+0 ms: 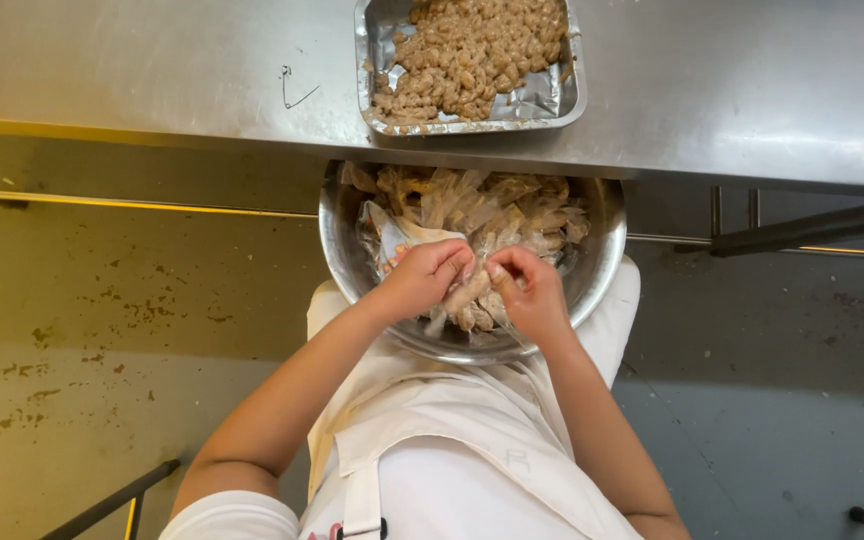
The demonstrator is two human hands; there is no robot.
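Note:
A large steel bowl [602, 262] rests on my lap, full of pale brown husked pieces and torn wrappings [497, 210]. Both my hands are over its near side. My left hand [422, 280] and my right hand [532, 295] pinch the same small elongated piece [470, 290] between their fingertips, thumbs close together. On the steel table above the bowl stands a foil tray [562, 100] heaped with small tan peeled pieces [472, 50].
The steel table [152, 70] runs across the top, its front edge just beyond the bowl. Below lies a stained concrete floor [102, 330]. A white apron [452, 440] covers my lap. Dark metal bars [812, 232] show at right and lower left.

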